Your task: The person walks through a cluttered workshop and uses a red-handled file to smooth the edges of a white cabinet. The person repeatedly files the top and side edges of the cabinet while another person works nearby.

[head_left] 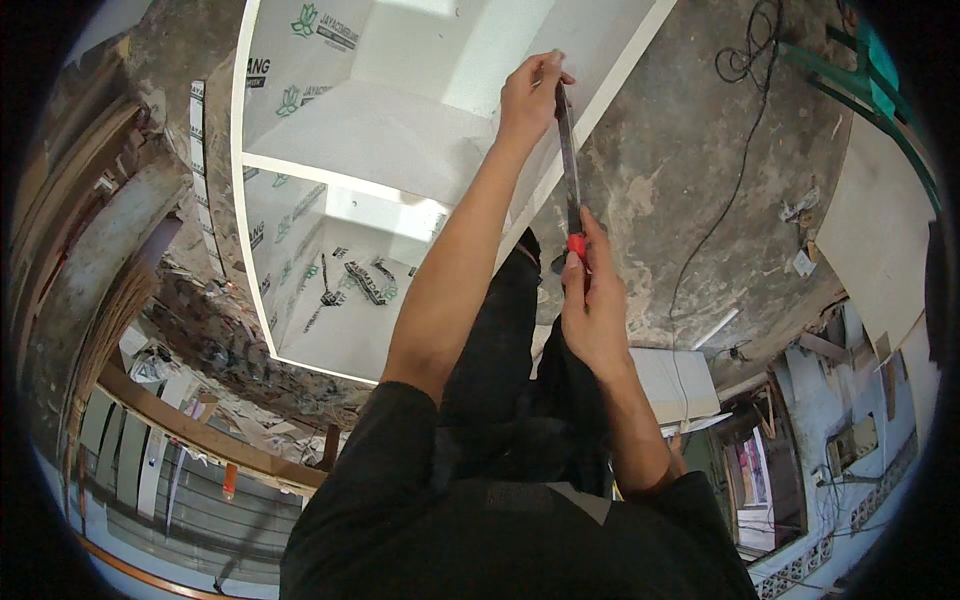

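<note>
A long, flat dark metal file [570, 165] with a red part at its handle end lies along the right rim of a white open cabinet [335, 178]. My right hand [597, 300] is closed round the handle, palm largely turned up. At the far end, my left hand [532, 100] pinches the tip between thumb and fingers, just inside the cabinet's right wall. Whether the blade touches the rim, I cannot tell. Green and black printed film covers the cabinet's inner left wall.
Tangled scraps of film [365, 283] lie in the cabinet's near compartment. A black cable [735, 190] snakes over the stained concrete floor [650, 150]. Green chair legs [850, 75] stand at the far right, boards [880, 230] lean below them. A film-covered strip [203, 170] lies left of the cabinet.
</note>
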The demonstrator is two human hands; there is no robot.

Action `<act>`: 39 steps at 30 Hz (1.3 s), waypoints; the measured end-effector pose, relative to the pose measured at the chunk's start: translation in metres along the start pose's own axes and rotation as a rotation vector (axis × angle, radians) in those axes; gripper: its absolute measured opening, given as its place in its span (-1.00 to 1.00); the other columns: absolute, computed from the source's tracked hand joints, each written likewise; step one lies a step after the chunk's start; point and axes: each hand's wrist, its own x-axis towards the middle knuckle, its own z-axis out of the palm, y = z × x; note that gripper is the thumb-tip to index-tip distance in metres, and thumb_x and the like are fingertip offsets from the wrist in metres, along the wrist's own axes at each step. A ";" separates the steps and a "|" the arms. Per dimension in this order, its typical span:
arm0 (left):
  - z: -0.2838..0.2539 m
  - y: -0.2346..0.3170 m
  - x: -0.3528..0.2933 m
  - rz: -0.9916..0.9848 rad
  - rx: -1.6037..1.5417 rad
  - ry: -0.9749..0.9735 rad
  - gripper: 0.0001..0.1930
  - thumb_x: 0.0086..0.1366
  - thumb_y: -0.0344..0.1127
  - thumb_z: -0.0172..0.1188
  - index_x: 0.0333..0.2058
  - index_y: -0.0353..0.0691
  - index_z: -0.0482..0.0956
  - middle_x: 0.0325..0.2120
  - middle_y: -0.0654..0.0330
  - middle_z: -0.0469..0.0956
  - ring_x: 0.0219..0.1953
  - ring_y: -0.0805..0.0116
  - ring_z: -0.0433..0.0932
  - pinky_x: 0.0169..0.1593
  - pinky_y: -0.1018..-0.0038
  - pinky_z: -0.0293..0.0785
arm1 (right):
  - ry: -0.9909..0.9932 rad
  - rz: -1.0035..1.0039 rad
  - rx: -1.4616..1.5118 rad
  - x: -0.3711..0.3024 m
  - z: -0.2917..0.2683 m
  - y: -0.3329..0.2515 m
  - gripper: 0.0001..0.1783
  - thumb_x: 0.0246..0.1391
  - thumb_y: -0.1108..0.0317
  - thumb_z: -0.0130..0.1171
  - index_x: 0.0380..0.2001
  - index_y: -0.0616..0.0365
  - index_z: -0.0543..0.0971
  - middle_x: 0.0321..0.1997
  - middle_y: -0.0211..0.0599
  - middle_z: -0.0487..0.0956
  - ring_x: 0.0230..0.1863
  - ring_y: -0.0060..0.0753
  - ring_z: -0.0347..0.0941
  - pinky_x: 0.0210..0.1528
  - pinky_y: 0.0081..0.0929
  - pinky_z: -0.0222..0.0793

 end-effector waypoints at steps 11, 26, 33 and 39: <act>0.027 -0.016 0.017 0.025 0.331 0.121 -0.67 0.25 -0.08 0.30 -0.25 -0.23 0.52 -0.59 0.24 0.62 -0.52 0.44 0.56 -0.33 0.47 0.42 | -0.040 0.195 -0.053 0.008 0.000 -0.037 -0.43 0.27 0.54 -0.10 0.35 0.27 0.18 -0.16 0.35 0.56 -0.08 0.31 0.54 0.01 -0.16 0.43; 0.029 -0.032 0.031 -0.107 0.027 0.104 -0.62 0.24 -0.27 0.32 -0.08 -0.22 0.36 -0.62 0.24 0.58 -0.53 0.54 0.46 -0.36 0.56 0.36 | 0.041 0.076 -0.130 0.029 0.020 -0.030 -0.47 0.26 0.56 -0.12 0.30 0.37 0.23 -0.10 0.38 0.55 -0.05 0.30 0.53 0.05 -0.10 0.41; 0.029 -0.037 0.030 -0.006 0.049 0.140 -0.66 0.23 -0.36 0.28 -0.08 -0.21 0.35 -0.60 0.21 0.59 -0.54 0.53 0.48 -0.40 0.57 0.36 | 0.084 0.015 -0.147 0.025 0.031 -0.014 -0.47 0.26 0.56 -0.11 0.30 0.39 0.22 -0.06 0.38 0.54 -0.05 0.31 0.53 0.02 -0.10 0.43; 0.025 -0.043 0.034 -0.014 0.013 0.124 -0.71 0.19 -0.37 0.25 -0.14 -0.20 0.38 -0.66 0.18 0.57 -0.63 0.46 0.46 -0.46 0.47 0.37 | 0.061 0.064 -0.136 0.027 0.036 -0.019 -0.46 0.25 0.57 -0.12 0.31 0.39 0.20 -0.03 0.38 0.53 -0.03 0.29 0.52 0.03 -0.09 0.43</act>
